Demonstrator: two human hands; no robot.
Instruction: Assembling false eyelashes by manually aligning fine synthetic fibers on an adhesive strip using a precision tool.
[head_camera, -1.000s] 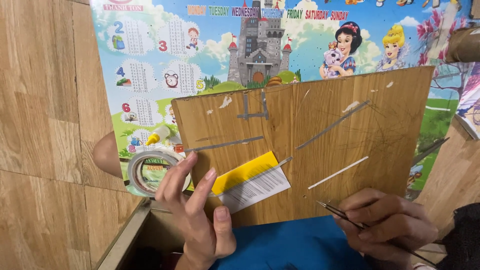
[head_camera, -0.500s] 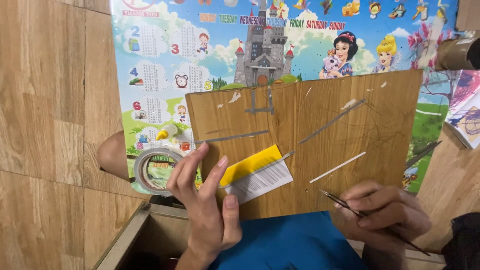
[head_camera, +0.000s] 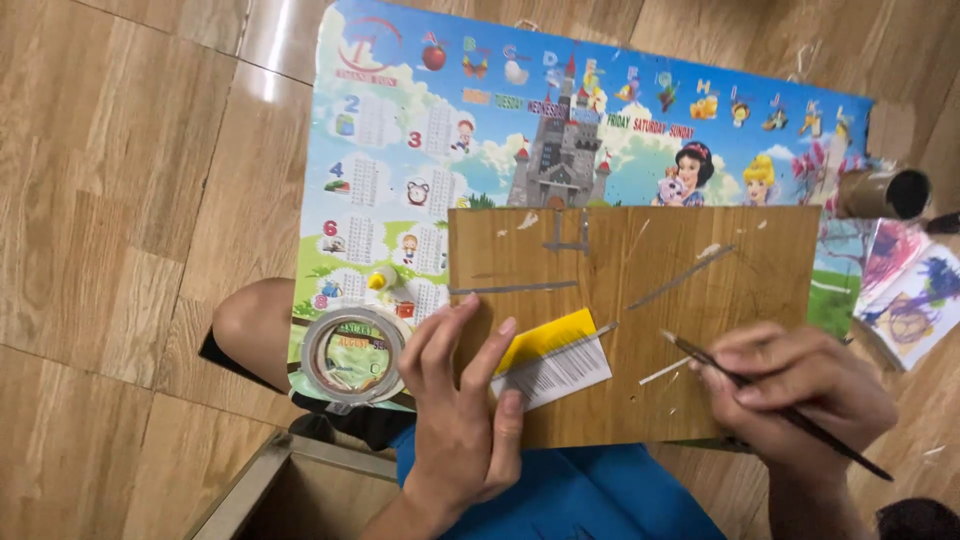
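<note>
Biggest thing here is the poster on the floor, with the board lying flat across its lower edge. On the board sits the card, yellow-and-white, long axis tilted up to the right. Left hand is right on it, fingers spread, thumb touching its lower edge. Tape roll sits just left. Right hand is further off, pinching a thin brush whose tip points up-left toward the card.

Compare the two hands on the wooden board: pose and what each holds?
The left hand lies flat with fingers spread, pinning the yellow-and-white card; the right hand is curled in a pinch grip around a thin dark brush. The left hand sits near the tape roll, the right hand toward the board's right side. Both rest on the board.
</note>
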